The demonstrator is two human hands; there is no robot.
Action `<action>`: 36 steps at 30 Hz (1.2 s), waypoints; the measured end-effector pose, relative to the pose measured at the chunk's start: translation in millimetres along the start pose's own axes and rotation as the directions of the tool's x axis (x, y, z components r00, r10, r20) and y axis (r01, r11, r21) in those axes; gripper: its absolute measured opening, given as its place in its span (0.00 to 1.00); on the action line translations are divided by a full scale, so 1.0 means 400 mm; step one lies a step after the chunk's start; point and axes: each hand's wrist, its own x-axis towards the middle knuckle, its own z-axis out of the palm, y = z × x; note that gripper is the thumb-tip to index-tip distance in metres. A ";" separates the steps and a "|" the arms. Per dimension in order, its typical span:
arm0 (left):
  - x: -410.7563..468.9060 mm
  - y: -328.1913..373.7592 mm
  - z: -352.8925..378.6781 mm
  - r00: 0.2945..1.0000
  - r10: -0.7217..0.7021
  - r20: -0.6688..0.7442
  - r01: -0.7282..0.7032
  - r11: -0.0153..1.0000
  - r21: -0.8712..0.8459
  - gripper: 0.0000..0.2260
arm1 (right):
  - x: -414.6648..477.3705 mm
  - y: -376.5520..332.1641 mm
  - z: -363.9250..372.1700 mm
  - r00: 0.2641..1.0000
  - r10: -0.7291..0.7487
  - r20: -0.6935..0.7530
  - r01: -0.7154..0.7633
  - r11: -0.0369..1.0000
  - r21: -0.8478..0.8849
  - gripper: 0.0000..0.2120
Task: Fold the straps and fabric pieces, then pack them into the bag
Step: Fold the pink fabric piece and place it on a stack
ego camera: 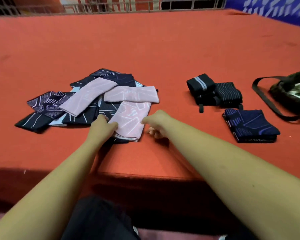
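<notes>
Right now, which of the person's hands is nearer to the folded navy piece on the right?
Right. The right hand is left of the folded navy piece, with a gap between them; the left hand is farther left, gripping a pink piece.

**Setting:** indoor sorting and packing bench, of the workshop or stockroom kind; which of the two cannot be told.

**Evidence:**
- Table (145, 45): broad, with its whole surface covered in red-orange felt.
- Wire railing (111, 5): grey metal bars along the far edge.
- Blue banner (275, 13): white print, at the far right corner.
- Printed panel (87, 1): red and white, behind the railing.
- Goods lie in separate batches on the surface:
  - a loose pile of patterned fabric pieces (47, 104) left of centre, with a pink fabric piece (130, 120) on its near side;
  - bundled black straps (200, 84) toward the right;
  - a folded navy stack (249, 125) toward the right;
  - a dark bag (291, 94) at the right edge.
</notes>
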 end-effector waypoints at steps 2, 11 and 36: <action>-0.007 0.007 0.000 1.000 0.012 0.009 -0.010 0.988 -0.156 0.07 | -0.010 -0.005 0.044 0.996 0.066 0.057 -0.068 0.997 0.037 0.09; -0.086 0.049 0.001 0.820 0.048 0.570 0.441 0.582 -0.683 0.07 | 0.021 0.029 -0.022 0.894 -0.249 -0.374 0.185 0.963 -0.198 0.06; -0.266 0.232 0.210 0.932 0.007 0.362 0.305 0.523 -0.796 0.07 | -0.165 0.329 -0.440 0.980 0.152 -0.128 -0.058 0.835 0.548 0.06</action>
